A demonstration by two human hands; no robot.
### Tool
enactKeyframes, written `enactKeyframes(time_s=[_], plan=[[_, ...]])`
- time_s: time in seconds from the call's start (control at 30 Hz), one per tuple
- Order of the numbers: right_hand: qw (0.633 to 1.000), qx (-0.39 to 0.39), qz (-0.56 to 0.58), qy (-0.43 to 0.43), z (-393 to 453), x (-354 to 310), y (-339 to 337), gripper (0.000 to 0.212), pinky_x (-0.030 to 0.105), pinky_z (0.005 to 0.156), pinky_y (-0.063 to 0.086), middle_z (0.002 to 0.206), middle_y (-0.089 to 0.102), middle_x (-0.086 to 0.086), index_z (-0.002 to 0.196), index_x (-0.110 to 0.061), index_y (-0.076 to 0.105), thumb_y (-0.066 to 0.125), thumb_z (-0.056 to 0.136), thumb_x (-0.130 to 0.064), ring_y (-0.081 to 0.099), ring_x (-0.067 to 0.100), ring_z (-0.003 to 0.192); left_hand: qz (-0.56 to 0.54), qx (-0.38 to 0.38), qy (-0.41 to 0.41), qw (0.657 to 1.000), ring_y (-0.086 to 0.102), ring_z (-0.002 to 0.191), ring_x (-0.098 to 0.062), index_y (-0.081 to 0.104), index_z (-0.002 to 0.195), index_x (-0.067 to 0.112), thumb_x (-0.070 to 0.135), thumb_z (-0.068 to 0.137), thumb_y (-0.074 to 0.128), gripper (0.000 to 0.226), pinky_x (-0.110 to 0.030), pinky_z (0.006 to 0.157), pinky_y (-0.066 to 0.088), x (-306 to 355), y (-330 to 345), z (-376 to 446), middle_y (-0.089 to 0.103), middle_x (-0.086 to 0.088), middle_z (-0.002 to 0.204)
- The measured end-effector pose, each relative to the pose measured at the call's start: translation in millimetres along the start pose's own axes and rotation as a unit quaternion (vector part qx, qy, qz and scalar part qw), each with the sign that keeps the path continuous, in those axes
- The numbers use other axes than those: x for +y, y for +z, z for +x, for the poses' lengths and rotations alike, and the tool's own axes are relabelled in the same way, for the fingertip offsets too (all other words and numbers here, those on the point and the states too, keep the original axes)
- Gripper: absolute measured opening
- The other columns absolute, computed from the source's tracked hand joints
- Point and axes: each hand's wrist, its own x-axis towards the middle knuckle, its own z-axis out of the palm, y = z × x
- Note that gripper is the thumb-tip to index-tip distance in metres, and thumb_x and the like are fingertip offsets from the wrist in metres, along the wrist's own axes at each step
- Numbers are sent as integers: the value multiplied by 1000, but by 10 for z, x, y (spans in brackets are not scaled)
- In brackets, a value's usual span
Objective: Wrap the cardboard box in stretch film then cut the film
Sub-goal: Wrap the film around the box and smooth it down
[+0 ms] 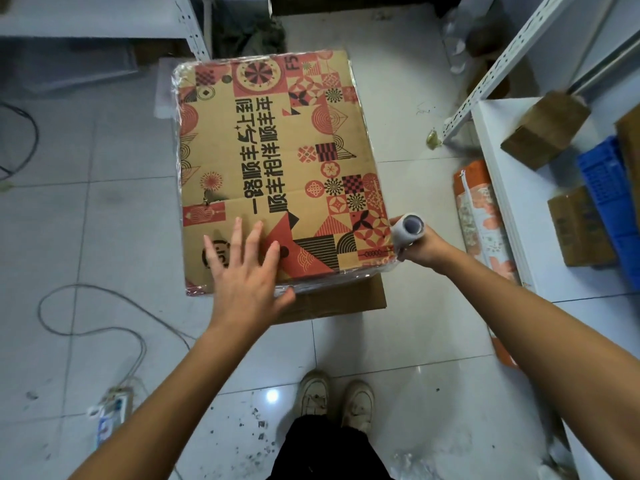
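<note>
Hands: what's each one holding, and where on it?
Right hand grips the stretch film roll around its lower body, upper end free. Left hand holds nothing; fingers spread flat on the cardboard box.

We see both forearms bare with no sleeves, black trousers (329, 448), and scuffed cream lace-up sneakers (336, 398) on our feet.
</note>
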Motion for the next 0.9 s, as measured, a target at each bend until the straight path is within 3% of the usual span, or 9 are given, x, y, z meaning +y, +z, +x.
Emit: enactKeyframes(time_s=[0.17,0.3,0.43,0.63,0.77,0.9], plan=[[997,-22,-70,-21,13,54,-45,51,30,81,45,109,55,7,119,-4,53,60,74,19,53,23,106,-18,81,98,992,22,141,-36,32,141,19,53,64,74,94,-71,105,17,358,50,178,31,-11,152],[998,-2,-52,-41,-27,92,-25,52,6,68,46,109,54,4,123,-1,52,59,76,20,49,15,103,-8,79,110,991,29,137,-43,40,141,19,54,60,78,96,-72,101,25,599,126,239,36,-16,148],[999,5,-36,-32,-21,146,-17,46,26,78,43,106,54,5,119,0,53,63,76,16,50,18,99,-9,49,81,995,26,137,-46,37,144,23,59,65,72,93,-74,102,17,772,188,333,34,-15,150],[998,-8,-46,-38,-23,213,-67,45,35,88,46,106,56,8,117,-1,54,66,76,12,52,20,100,-16,45,64,997,24,139,-45,26,145,27,53,72,70,89,-73,102,16,832,295,321,34,-13,151],[998,-5,-39,-50,-36,241,-75,46,32,85,44,107,57,9,118,0,54,66,76,13,52,19,100,-10,44,63,997,25,138,-45,24,145,27,52,73,70,88,-73,103,17,831,280,320,34,-13,151],[998,-4,-37,-41,-23,287,-77,45,30,83,44,114,60,17,118,1,55,67,76,11,53,20,99,-16,30,55,998,17,141,-42,19,146,30,56,79,63,85,-70,106,8,846,277,328,28,-10,154]])
